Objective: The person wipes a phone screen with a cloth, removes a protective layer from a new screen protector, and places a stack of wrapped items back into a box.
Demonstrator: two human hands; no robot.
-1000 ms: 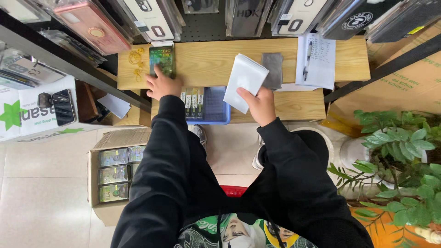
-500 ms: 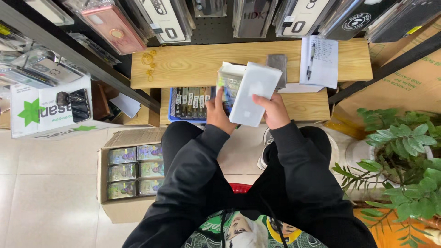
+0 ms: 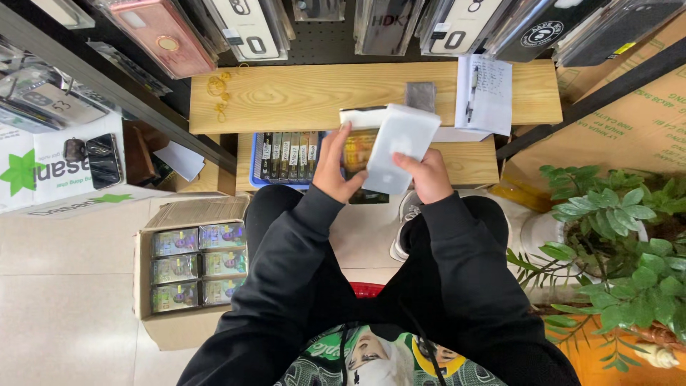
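Around white packet [image 3: 400, 146], curled fingers [image 3: 409, 161]

Bare bench top [image 3: 300, 93] beyond tray [image 3: 286, 154]

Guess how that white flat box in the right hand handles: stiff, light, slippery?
Likely stiff: the white box keeps flat faces and straight edges in the right hand. Probably light, since fingers alone hold it at one end. Its smooth surface may be slippery.
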